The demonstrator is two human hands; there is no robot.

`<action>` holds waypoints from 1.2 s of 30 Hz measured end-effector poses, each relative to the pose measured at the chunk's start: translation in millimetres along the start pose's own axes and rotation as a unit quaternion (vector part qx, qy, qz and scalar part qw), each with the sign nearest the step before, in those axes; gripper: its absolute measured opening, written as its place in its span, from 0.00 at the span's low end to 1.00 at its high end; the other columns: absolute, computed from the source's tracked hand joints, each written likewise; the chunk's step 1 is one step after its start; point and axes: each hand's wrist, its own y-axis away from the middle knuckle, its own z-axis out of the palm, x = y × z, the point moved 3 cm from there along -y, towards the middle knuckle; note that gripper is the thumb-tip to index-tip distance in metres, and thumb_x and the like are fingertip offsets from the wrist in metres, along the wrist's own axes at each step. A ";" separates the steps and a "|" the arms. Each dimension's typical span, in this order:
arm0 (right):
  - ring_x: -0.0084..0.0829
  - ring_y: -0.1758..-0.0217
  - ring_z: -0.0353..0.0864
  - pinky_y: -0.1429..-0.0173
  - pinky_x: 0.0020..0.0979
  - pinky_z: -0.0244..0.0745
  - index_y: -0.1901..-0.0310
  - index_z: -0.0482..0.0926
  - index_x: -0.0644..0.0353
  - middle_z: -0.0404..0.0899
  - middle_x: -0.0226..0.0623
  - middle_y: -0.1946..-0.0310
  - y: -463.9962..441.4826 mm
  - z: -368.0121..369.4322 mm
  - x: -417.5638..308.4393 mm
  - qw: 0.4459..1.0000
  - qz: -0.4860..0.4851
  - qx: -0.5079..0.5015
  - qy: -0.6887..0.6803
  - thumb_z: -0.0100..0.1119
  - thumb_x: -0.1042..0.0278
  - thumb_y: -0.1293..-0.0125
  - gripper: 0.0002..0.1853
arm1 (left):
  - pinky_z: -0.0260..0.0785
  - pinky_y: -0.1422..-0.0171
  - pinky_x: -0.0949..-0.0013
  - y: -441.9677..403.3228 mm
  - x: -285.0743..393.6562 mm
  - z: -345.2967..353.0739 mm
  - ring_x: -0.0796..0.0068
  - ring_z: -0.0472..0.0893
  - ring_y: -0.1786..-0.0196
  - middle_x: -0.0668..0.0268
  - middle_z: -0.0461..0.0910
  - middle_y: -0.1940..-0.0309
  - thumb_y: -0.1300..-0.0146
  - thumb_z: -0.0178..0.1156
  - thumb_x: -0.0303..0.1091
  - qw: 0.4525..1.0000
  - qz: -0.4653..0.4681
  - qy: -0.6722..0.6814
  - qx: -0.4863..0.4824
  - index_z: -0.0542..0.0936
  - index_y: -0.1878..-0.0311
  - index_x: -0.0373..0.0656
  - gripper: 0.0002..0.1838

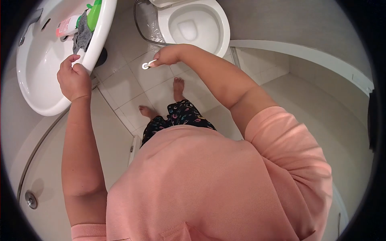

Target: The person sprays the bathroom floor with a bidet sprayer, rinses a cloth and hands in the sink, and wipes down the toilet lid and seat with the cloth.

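Note:
My right hand (pixel 169 55) is closed around a white bidet sprayer (pixel 145 65), held over the tiled floor in front of the toilet. Its grey hose (pixel 138 26) curves back beside the toilet bowl (pixel 195 30). At the sink's edge, my left hand (pixel 75 78) has its fingers curled, thumb and index finger at the near end of a grey cloth (pixel 83 34). That cloth drapes beside a green bottle (pixel 94 15) and a white-and-pink bottle (pixel 66 26) in the sink (pixel 44 86). The exact pinch on the cloth is small and hard to see.
Light tiles (pixel 122 82) cover the floor around my bare feet. Beside the toilet lies a clear, shiny patch (pixel 154 26); I cannot tell whether it is water or plastic. A door with a round knob (pixel 31 199) stands at lower left. A curved white ledge (pixel 297 52) runs along the right.

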 end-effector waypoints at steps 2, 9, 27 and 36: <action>0.32 0.73 0.71 0.68 0.38 0.67 0.53 0.78 0.54 0.75 0.36 0.73 21.8 -5.8 -25.0 0.999 0.022 0.008 -0.029 0.48 0.33 0.36 0.30 | 0.70 0.61 0.55 0.8 1.2 -1.9 0.55 0.78 0.71 0.55 0.82 0.69 0.49 0.45 0.30 1.000 0.005 0.003 0.014 0.84 0.63 0.47 0.17; 0.34 0.72 0.73 0.66 0.39 0.68 0.53 0.79 0.55 0.76 0.38 0.72 25.4 12.5 -35.7 0.997 0.070 -0.017 -0.010 0.47 0.34 0.35 0.29 | 0.70 0.47 0.57 -0.4 -2.9 2.5 0.61 0.76 0.51 0.69 0.81 0.55 0.44 0.46 0.34 0.994 -0.070 -0.015 -0.081 0.82 0.59 0.55 0.15; 0.25 0.81 0.63 0.79 0.28 0.64 0.48 0.70 0.50 0.68 0.30 0.76 38.4 217.5 -8.6 0.376 0.147 0.434 -0.806 0.46 0.40 0.30 0.22 | 0.71 0.49 0.55 -1.6 1.7 1.2 0.54 0.81 0.54 0.57 0.83 0.59 0.42 0.44 0.35 0.993 -0.036 0.059 -0.098 0.84 0.59 0.48 0.18; 0.36 0.65 0.72 0.58 0.44 0.75 0.44 0.65 0.48 0.70 0.38 0.64 68.3 312.8 -0.9 0.124 0.154 0.458 -0.867 0.40 0.36 0.30 0.26 | 0.72 0.49 0.57 -6.3 -4.3 7.0 0.56 0.81 0.54 0.59 0.83 0.57 0.43 0.42 0.36 0.991 -0.037 0.059 -0.110 0.82 0.57 0.47 0.19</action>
